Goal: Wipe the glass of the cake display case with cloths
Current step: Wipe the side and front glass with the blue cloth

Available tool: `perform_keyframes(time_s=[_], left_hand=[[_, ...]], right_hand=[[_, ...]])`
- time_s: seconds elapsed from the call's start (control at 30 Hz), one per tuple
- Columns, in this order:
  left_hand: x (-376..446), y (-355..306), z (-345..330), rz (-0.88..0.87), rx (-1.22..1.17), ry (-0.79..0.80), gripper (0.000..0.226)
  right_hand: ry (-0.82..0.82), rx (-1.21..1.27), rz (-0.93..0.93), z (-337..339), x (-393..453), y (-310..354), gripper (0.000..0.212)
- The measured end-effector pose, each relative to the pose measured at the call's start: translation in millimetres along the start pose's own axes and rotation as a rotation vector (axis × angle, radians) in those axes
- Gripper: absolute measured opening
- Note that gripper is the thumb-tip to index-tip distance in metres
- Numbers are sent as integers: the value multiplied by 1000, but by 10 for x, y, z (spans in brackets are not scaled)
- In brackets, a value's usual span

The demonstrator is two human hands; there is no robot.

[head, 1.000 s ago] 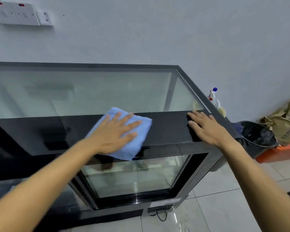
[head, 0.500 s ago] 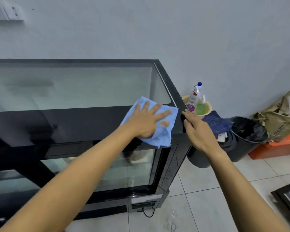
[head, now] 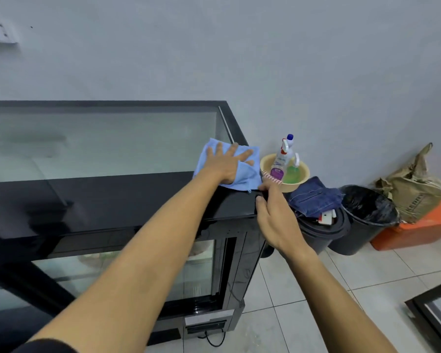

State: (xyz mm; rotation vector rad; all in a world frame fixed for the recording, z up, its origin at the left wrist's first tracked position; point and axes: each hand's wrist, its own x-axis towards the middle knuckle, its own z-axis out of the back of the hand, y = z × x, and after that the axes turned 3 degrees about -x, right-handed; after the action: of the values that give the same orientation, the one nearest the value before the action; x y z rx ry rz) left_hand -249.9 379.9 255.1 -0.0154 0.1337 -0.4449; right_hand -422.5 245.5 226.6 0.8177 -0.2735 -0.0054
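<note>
Right hand (head: 275,220) closest in, fingers curled loosely over the corner edge of the display case (head: 127,200), bracing. Just past it, left hand (head: 225,163) spread flat, pressing the blue cloth (head: 250,174) onto the top glass at the far right corner. Probably end of a top pass; front pane below the hands looks not yet done.

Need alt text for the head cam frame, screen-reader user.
A person's left hand presses a blue cloth flat on the right end of a display case, while the right hand holds its corner. Spray bottles sit in a yellow basin beside it.
</note>
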Motion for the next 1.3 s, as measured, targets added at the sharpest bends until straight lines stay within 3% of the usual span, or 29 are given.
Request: perform_keyframes(time_s=[0.2,0.27,0.43,0.6,0.7,0.83,1.1,1.3], left_hand=[[-652,-228,-212,-274,-11,-33,56],[-1002,-140,-298,-309,-56,-47,60],[-1509,470,-295,-220,-107,-41,68],[-1643,1344,-290,42,-184,-36,58],[-1737,1784,-275,162,-177,-41,68],[-2035,2398,-260,316,-194,-65,82],[-2875,3149,-359,448,-208,-95,55],[-3598,3860,-403,517,-232,-133,52]], right_hand=[[-75,521,-174,121,-50,-144,27],[-101,555,-159,164,-42,-90,33],[-113,194,-80,167,163,89,26],[115,-246,98,-38,481,381,43],[264,-385,140,-327,587,602,52],[385,-426,187,-847,552,1019,61],[521,-399,418,-2128,296,2116,61],[550,-417,433,-2831,-67,2961,63]])
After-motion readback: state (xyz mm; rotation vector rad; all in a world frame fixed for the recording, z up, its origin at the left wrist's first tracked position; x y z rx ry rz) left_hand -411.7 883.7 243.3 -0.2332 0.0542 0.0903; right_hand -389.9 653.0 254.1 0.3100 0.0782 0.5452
